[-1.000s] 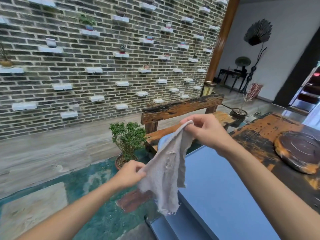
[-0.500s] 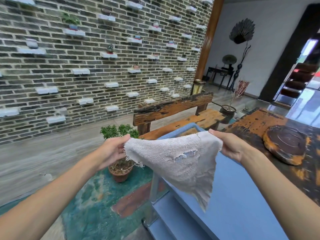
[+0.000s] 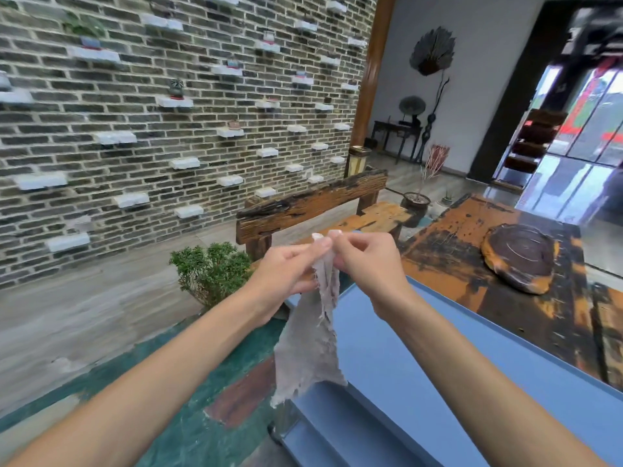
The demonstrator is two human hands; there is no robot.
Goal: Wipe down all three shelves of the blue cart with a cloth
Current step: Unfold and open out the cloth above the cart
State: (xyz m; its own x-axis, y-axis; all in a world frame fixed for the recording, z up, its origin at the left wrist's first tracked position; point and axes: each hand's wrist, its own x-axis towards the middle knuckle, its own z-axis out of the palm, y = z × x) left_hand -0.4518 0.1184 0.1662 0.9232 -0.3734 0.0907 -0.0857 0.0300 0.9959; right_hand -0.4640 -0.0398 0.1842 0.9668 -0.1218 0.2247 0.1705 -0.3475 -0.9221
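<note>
Left hand (image 3: 286, 271): grip pinched on frayed grey cloth (image 3: 310, 345), top corner.
Right hand (image 3: 367, 261): grip pinching same corners, folding for wiping.
Blue metal cart (image 3: 421, 358): top shelf below, unwiped.

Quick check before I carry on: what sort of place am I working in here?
Probably a tea house or showroom styled with rustic decor. A brick wall carries small ledges with tiny pots, a rough wooden bench stands ahead, and a worn wooden table holds a round carved tray.

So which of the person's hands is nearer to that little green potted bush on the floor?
Left. The left hand is right beside the potted bush in the picture, while the right hand is on the far side of the cloth, over the blue cart.
</note>
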